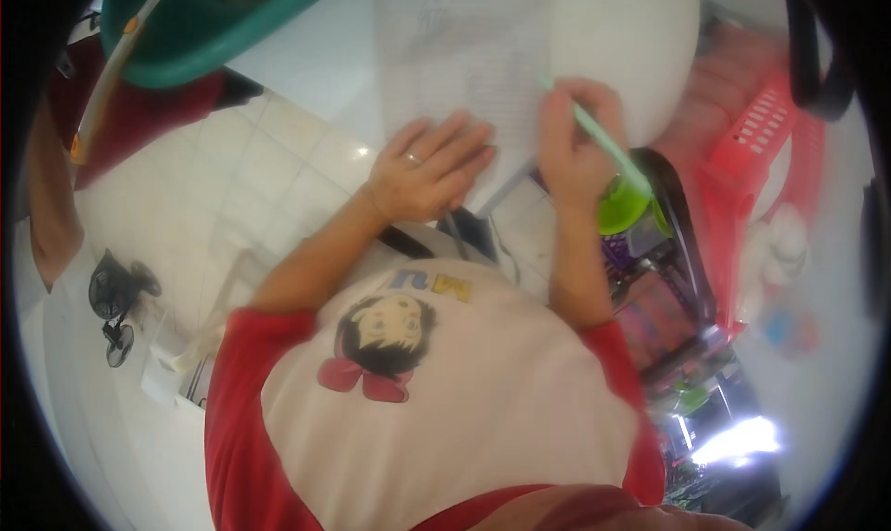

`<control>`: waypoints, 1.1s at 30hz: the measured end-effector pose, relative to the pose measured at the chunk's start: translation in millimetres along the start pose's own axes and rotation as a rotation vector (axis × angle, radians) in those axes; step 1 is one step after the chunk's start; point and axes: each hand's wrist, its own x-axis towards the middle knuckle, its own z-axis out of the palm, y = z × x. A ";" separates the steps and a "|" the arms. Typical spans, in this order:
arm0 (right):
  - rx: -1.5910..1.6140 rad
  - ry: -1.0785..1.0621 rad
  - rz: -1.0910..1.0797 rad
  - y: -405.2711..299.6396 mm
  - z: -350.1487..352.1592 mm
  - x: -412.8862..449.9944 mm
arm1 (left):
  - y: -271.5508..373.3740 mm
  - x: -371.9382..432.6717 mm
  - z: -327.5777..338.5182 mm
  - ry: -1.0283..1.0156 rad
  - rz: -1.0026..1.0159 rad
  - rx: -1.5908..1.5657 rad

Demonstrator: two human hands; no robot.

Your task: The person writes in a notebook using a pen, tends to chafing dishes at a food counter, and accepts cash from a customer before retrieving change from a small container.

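A lined sheet of paper (459,71) bearing handwriting lies on a white table (313,64) at the top middle of the head view. My left hand (435,169), with a ring on one finger, rests flat across the paper's lower left part, its fingers extended and nothing seen in its grasp. At the paper's right edge, my right hand (581,134) grips a light green pen (605,141). The pen slants, one end over the paper and the other above my wrist. What lies under my left palm is hidden, and the picture is somewhat blurred.
A green basin (174,64) stands at the upper left, near another person's arm (52,204). Right of my right arm are a lime green bowl (621,209), a dark-rimmed container (686,252) with mixed items, and a red plastic basket (731,155). A black fan (111,287) is at lower left.
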 end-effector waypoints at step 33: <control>-0.119 -0.050 -0.085 8.4 -1.6 12.6 | 10.4 7.3 10.2 0.042 0.008 0.042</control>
